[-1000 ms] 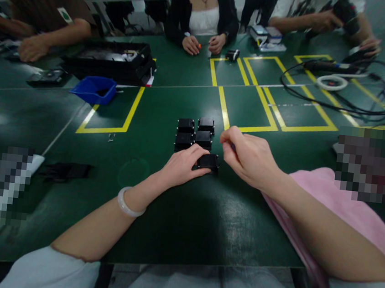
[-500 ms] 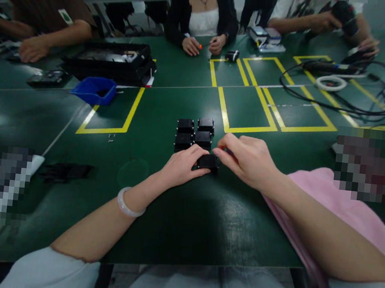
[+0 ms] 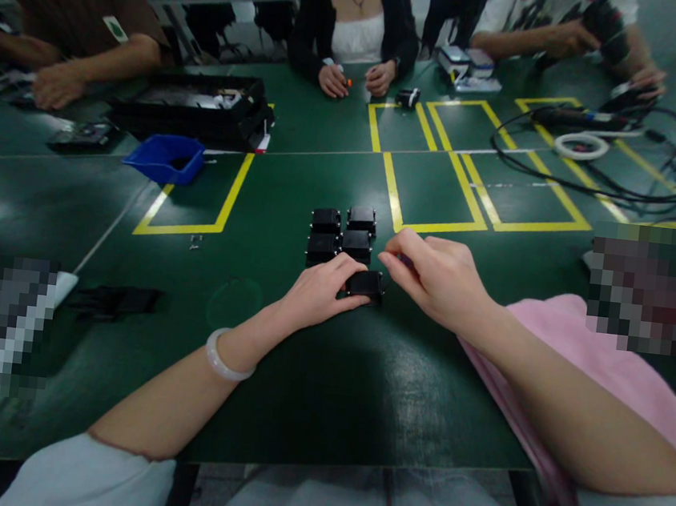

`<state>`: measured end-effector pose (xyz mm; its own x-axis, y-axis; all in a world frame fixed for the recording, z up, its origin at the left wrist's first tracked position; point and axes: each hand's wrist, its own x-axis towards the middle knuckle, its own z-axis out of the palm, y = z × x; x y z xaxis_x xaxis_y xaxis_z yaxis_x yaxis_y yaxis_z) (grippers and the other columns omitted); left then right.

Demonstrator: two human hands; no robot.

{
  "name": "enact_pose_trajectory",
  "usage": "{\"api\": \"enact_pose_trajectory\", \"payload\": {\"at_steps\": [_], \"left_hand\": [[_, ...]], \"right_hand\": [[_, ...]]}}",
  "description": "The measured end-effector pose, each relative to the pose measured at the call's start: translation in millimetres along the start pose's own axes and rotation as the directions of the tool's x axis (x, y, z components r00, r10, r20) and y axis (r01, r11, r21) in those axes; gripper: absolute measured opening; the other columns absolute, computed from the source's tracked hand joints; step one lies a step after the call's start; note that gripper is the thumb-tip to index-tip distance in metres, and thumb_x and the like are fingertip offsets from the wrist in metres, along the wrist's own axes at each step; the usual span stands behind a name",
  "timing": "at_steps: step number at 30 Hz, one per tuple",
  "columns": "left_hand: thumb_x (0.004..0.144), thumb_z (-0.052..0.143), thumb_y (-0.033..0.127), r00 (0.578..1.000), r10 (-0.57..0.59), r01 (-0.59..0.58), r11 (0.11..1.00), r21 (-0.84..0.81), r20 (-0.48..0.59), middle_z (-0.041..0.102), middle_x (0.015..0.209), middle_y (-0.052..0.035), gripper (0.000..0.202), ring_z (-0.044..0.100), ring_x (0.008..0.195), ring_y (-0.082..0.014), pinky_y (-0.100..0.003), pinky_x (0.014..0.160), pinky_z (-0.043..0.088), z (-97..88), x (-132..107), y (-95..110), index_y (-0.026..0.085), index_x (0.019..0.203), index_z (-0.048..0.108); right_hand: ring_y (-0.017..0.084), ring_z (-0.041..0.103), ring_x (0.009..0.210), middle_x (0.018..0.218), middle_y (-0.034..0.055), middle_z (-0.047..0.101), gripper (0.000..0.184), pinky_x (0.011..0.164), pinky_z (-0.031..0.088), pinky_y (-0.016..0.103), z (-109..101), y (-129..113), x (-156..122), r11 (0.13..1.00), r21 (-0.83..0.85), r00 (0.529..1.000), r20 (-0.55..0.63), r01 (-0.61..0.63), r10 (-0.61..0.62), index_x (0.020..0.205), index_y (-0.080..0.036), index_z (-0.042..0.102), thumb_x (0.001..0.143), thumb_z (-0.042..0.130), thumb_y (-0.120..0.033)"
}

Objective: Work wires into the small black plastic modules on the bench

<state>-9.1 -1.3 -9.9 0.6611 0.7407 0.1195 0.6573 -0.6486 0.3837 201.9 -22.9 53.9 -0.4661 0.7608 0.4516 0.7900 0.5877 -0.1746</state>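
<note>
Several small black box-shaped parts (image 3: 341,232) sit in a tight block on the green table (image 3: 311,395). One more black part (image 3: 366,283) lies just in front of that block, and my left hand (image 3: 320,290) is closed on it, fingers pressing its top and left side. My right hand (image 3: 435,276) hovers beside the part's right end in a pinch, thumb and forefinger together on something small and dark that I cannot make out. A pale bangle (image 3: 221,358) circles my left wrist.
A blue bin (image 3: 165,158) and a black tray (image 3: 191,106) stand at the back left. Yellow tape squares (image 3: 435,184) mark the table. Cables and a tape roll (image 3: 582,145) lie at the back right. Other people's hands rest along the far edge. A pink cloth (image 3: 596,377) lies under my right arm.
My right hand dipped toward the black part, then drew back up a little. My left hand has stayed on the part.
</note>
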Motion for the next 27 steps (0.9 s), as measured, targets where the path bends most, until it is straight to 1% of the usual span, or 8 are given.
{"api": "enact_pose_trajectory", "payload": {"at_steps": [4, 7, 10, 12, 16, 19, 23, 27], "left_hand": [[0.089, 0.058, 0.044, 1.0, 0.006, -0.006, 1.0, -0.012, 0.0, 0.057, 0.112, -0.0042, 0.036, 0.061, 0.092, -0.0196, -0.029, 0.068, 0.047, -0.9, 0.1, 0.5, 0.022, 0.116, 0.05], [0.089, 0.059, 0.044, 1.0, 0.012, -0.012, 1.0, -0.007, -0.012, 0.057, 0.113, -0.0038, 0.037, 0.061, 0.092, -0.0194, -0.029, 0.069, 0.047, 0.3, 0.4, -0.2, 0.022, 0.116, 0.05], [0.088, 0.06, 0.045, 1.0, 0.013, -0.013, 1.0, 0.008, -0.026, 0.057, 0.111, -0.004, 0.038, 0.061, 0.092, -0.02, -0.03, 0.07, 0.048, 2.3, 0.6, -1.5, 0.021, 0.116, 0.049], [0.088, 0.059, 0.046, 1.0, 0.013, -0.013, 1.0, 0.012, -0.029, 0.057, 0.111, -0.0041, 0.038, 0.061, 0.093, -0.0205, -0.031, 0.072, 0.048, 2.7, 0.6, -1.9, 0.021, 0.115, 0.05], [0.088, 0.059, 0.045, 1.0, 0.003, -0.003, 1.0, -0.008, -0.008, 0.057, 0.111, -0.0041, 0.036, 0.061, 0.092, -0.0203, -0.03, 0.071, 0.048, 0.8, 0.7, -0.7, 0.022, 0.115, 0.05], [0.089, 0.058, 0.045, 1.0, 0.001, -0.001, 1.0, -0.016, 0.0, 0.057, 0.111, -0.0041, 0.037, 0.061, 0.092, -0.0199, -0.029, 0.069, 0.048, -0.1, 0.7, 0.0, 0.022, 0.116, 0.05], [0.088, 0.059, 0.046, 1.0, 0.002, -0.002, 1.0, -0.003, -0.014, 0.057, 0.111, -0.0044, 0.038, 0.061, 0.091, -0.0199, -0.031, 0.071, 0.048, 0.6, 0.3, -0.6, 0.021, 0.116, 0.05], [0.089, 0.058, 0.046, 1.0, -0.004, 0.004, 1.0, -0.008, 0.006, 0.056, 0.113, -0.0047, 0.038, 0.061, 0.093, -0.0206, -0.031, 0.071, 0.048, -0.3, 0.3, -0.1, 0.021, 0.117, 0.05]], "right_hand": [[0.015, 0.06, 0.063, 0.074, 0.0034, 0.065, 0.023, 0.063, 0.037, 0.026, 0.8, -0.5, -0.1, 0.999, 0.043, 0.999, -0.033, 0.015, -0.013, 0.099, -0.013, 0.057, 0.092, 0.037, -0.021], [0.014, 0.057, 0.058, 0.068, 0.0017, 0.062, 0.023, 0.06, 0.036, 0.026, -0.9, -0.9, 0.0, 0.997, 0.042, 0.997, -0.055, 0.06, -0.057, 0.093, -0.014, 0.058, 0.094, 0.038, -0.026], [0.013, 0.054, 0.053, 0.06, 0.0, 0.058, 0.033, 0.056, 0.034, 0.026, -1.7, -1.1, 0.4, 0.989, 0.047, 0.989, -0.053, 0.14, -0.137, 0.083, -0.015, 0.058, 0.097, 0.036, -0.035], [0.013, 0.055, 0.055, 0.062, 0.0007, 0.06, 0.032, 0.057, 0.035, 0.025, -0.8, -1.1, 0.4, 0.984, 0.066, 0.986, -0.044, 0.165, -0.162, 0.087, -0.015, 0.058, 0.097, 0.034, -0.032], [0.014, 0.06, 0.062, 0.075, 0.0038, 0.066, 0.027, 0.062, 0.038, 0.026, 1.4, -1.1, -0.5, 0.993, 0.068, 0.994, -0.06, 0.095, -0.091, 0.104, -0.014, 0.056, 0.096, 0.032, -0.024], [0.014, 0.061, 0.065, 0.078, 0.0045, 0.067, 0.028, 0.063, 0.038, 0.026, 0.6, -1.4, -0.8, 0.997, 0.062, 0.999, -0.029, 0.041, -0.039, 0.101, -0.014, 0.055, 0.097, 0.031, -0.028], [0.013, 0.056, 0.058, 0.068, 0.0019, 0.063, 0.034, 0.059, 0.035, 0.025, -0.4, -1.7, -0.4, 0.999, 0.044, 1.0, 0.005, 0.006, -0.006, 0.09, -0.017, 0.057, 0.097, 0.033, -0.04], [0.013, 0.057, 0.061, 0.071, 0.0028, 0.064, 0.026, 0.061, 0.036, 0.025, 0.9, -2.0, -0.5, 0.999, 0.052, 1.0, -0.006, -0.011, 0.012, 0.098, -0.015, 0.057, 0.095, 0.034, -0.028]]}}
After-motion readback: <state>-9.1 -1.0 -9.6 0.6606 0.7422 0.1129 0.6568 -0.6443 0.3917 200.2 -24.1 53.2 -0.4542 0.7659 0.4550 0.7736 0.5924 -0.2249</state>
